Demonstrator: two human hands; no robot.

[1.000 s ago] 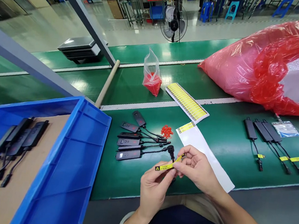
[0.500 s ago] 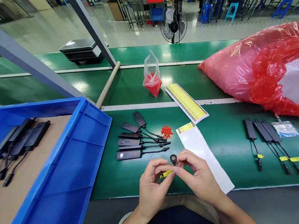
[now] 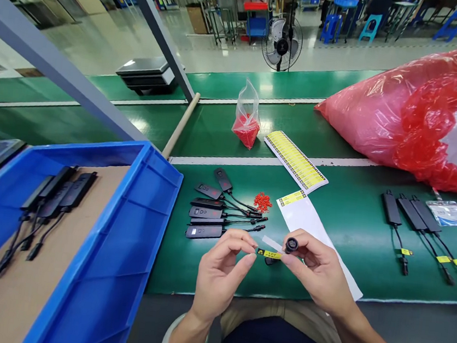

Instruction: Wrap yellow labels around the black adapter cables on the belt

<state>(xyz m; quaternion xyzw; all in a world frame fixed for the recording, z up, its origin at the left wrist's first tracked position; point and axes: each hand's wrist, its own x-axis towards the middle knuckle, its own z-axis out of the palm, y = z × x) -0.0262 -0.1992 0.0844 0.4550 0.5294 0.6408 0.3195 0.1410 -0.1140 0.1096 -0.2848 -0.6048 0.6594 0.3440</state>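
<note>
My right hand (image 3: 320, 270) grips a black cable connector (image 3: 291, 245), its round end facing up. From the cable beside it a yellow 12V label (image 3: 271, 254) sticks out leftward, with a pale strip (image 3: 273, 244) angled above it. The thumb and fingertips of my left hand (image 3: 222, 275) close at the label's left end. Part of a black object shows under the label, mostly hidden. Several black devices with short cables (image 3: 205, 232) lie left of my hands, near a pile of small red rings (image 3: 263, 202). A white backing sheet (image 3: 309, 219) with some yellow labels lies beyond my right hand.
A blue bin (image 3: 123, 225) at left holds several black devices (image 3: 63, 191). Labelled devices (image 3: 411, 214) lie at right, below a large red plastic bag (image 3: 384, 112). A clear bag of red pieces (image 3: 247, 124) and a label sheet (image 3: 296, 160) lie farther back.
The connector has turned its end up and moved right with my right hand. My left hand has drawn apart leftward, and the label now stretches between the hands. The view has shifted slightly.
</note>
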